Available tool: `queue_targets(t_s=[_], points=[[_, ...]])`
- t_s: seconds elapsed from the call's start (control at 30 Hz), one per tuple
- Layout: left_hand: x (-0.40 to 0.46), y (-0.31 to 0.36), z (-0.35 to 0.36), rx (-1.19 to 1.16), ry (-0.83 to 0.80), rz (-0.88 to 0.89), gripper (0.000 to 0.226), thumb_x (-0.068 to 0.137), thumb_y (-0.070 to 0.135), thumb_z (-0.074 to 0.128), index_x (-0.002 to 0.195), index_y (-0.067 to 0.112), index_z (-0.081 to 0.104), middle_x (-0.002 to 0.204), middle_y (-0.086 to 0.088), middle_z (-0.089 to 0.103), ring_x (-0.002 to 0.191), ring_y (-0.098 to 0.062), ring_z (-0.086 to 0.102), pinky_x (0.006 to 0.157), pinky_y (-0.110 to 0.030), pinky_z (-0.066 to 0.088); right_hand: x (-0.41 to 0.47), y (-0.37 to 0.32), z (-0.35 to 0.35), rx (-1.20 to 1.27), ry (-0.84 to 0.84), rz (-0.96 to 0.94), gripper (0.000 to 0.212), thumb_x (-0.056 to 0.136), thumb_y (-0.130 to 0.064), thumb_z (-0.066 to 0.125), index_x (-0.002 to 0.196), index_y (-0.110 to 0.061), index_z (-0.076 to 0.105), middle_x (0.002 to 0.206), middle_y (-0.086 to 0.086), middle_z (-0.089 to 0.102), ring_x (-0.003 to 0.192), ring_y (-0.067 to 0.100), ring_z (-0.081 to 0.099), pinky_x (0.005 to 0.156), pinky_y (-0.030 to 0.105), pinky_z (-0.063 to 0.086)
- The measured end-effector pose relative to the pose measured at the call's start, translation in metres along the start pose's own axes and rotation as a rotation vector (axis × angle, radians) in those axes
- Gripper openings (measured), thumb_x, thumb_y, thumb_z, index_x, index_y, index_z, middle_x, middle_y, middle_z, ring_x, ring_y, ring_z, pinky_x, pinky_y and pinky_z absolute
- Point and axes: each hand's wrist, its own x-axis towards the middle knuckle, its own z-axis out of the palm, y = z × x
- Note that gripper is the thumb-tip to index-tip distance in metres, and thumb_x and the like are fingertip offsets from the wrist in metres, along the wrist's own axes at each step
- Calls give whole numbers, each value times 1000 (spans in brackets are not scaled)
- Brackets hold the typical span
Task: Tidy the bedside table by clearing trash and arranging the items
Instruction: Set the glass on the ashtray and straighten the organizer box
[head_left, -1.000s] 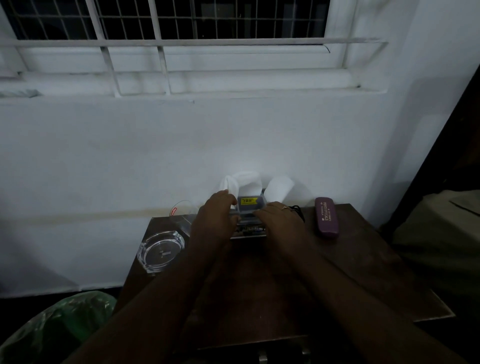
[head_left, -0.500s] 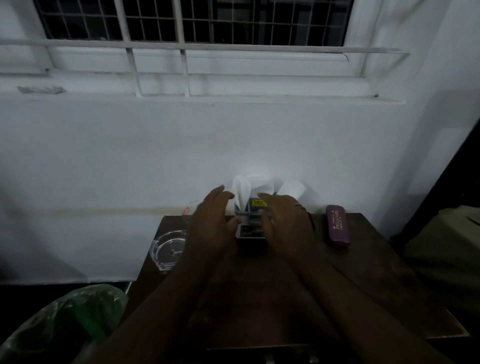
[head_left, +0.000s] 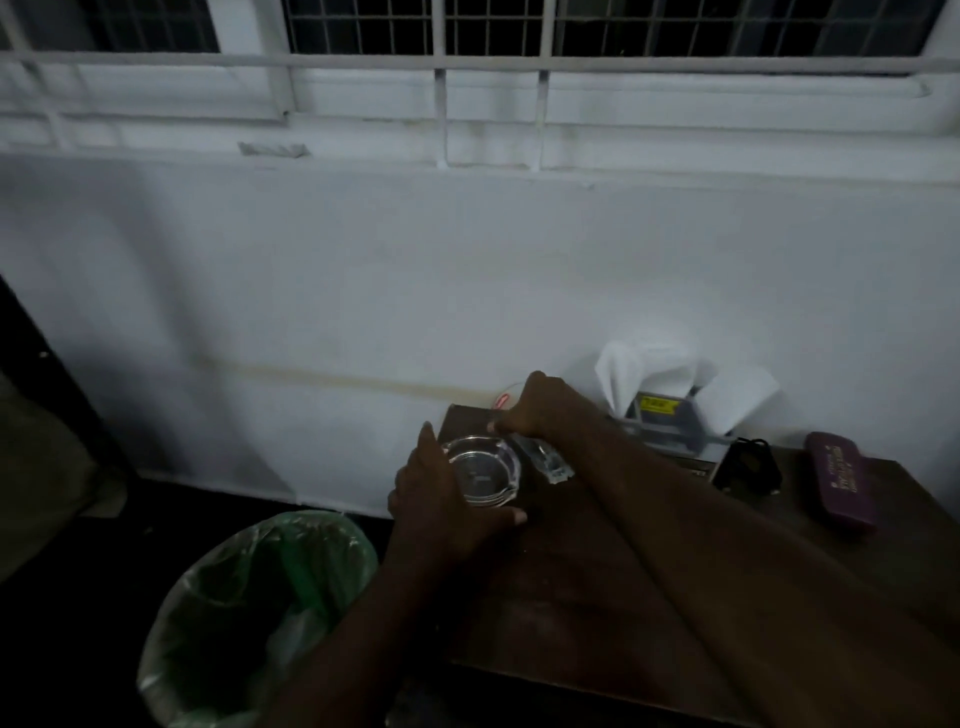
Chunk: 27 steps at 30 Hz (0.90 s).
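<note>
A clear glass ashtray sits at the back left corner of the dark wooden bedside table. My left hand wraps around the ashtray's left and front sides. My right hand reaches past the ashtray's far rim and pinches something small and clear there; a clear plastic wrapper lies just right of the ashtray. A clear holder with white tissues and a yellow-labelled box stands against the wall. To its right lie a small black object and a purple case.
A bin lined with a green plastic bag stands on the floor left of the table. A white wall and a barred window rise behind the table. A round clear lid with a red mark leans at the wall behind my right hand.
Both hands left the tissue holder and moved left to the ashtray. The view swung left, bringing the bin further into sight.
</note>
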Motion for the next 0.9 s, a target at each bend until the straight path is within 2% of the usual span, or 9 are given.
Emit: queue_targets(t_s=[0.13,0.23,0.37,0.47,0.57,0.67,0.8,0.9], points=[[8,-8,6,-42,45,27,153,34,66,87,152,21,-1,144,-9,48,133,-34,45,109,-48,36,11,6,13,-27,47,21,58,68,-41,78,107,-3,59,114,16,66,105,30,62,71,29,44],[12,-11,9,-77,65,45,148,38,58,91,152,20,4,140,-8,53,131,-32,47,109,-46,37,10,10,17,17,137,4,54,67,-43,76,102,-5,62,108,14,69,99,30,65,72,30,49],[21,-4,12,-97,46,44,145,41,51,93,152,17,7,142,-7,51,133,-31,45,109,-43,35,2,5,9,69,331,-75,65,67,-44,76,113,-6,51,114,15,60,104,34,59,82,37,50],[36,5,19,-100,25,40,142,41,51,93,151,20,9,140,-5,52,130,-29,48,106,-41,38,4,-2,-6,192,449,-159,76,66,-47,76,126,-12,44,120,10,55,109,28,54,90,37,47],[50,15,25,-151,17,42,134,37,59,90,145,26,18,129,2,60,118,-22,59,100,-38,48,6,0,-16,404,478,-185,84,61,-51,81,129,-17,47,120,4,58,107,21,57,93,39,50],[60,22,30,-202,-8,76,133,40,68,85,146,27,16,134,5,58,122,-18,57,102,-35,44,3,7,-11,556,460,-179,85,58,-45,87,129,-18,48,122,3,60,104,16,59,89,35,54],[70,15,38,-311,8,100,126,45,74,80,146,24,22,128,11,61,117,-10,58,103,-41,47,4,12,6,565,438,-175,85,56,-44,89,127,-20,49,122,0,62,101,13,61,85,28,54],[71,11,40,-328,15,107,132,39,70,85,144,24,21,128,7,63,116,-15,61,100,-44,50,7,13,15,557,439,-180,84,55,-41,90,126,-17,50,120,-1,62,100,12,60,86,29,54]])
